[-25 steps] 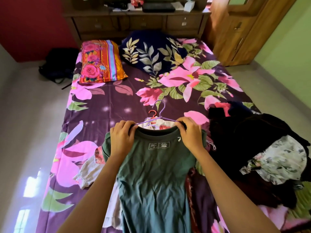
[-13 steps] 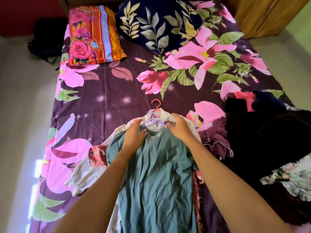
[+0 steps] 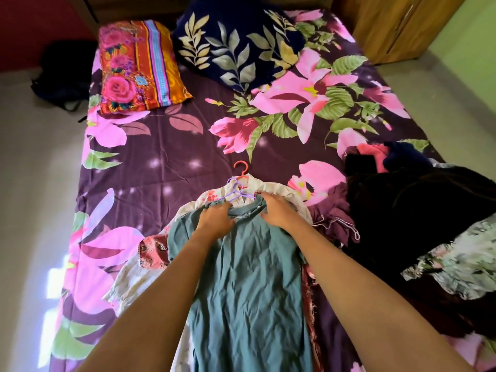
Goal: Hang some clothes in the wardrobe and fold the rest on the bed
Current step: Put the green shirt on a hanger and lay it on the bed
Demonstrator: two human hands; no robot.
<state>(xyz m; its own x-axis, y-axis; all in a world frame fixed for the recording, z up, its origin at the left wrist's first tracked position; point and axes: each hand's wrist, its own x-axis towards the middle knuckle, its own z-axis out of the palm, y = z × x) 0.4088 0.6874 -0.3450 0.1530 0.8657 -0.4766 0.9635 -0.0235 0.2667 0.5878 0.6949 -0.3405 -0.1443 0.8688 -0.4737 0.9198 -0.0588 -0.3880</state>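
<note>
Near the foot of the bed (image 3: pixel 161 157), the teal T-shirt (image 3: pixel 249 277) lies flat on a cream garment (image 3: pixel 273 187), with the purple hanger (image 3: pixel 236 190) at its neck. To do this step well, I think the shoulders should sit evenly on the hanger and the collar be centred under the hook, so nothing slips on the way to the wardrobe (image 3: pixel 386 25). Both forearms reach straight forward. The left hand (image 3: pixel 217 220) rests fairly flat on the cloth, pinching nothing; the right hand (image 3: pixel 276 210) covers the collar edge, and I cannot tell if it pinches.
</note>
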